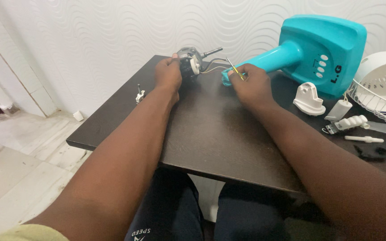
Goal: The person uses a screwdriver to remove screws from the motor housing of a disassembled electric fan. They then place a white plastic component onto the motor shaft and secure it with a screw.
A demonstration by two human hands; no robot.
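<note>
A small electric fan motor with a metal shaft sticking out to the right sits at the far edge of the dark table. My left hand grips its left side. Thin wires run from the motor toward my right hand, which pinches a slim yellow-handled tool near the wire ends. Just behind my right hand lies the neck of a turquoise fan base, tipped on its side.
White plastic parts lie at the right: a bracket, a ribbed handle piece, a thin pin and a small black part. A white wire fan guard sits at the far right. A small white knob rests near the table's left edge.
</note>
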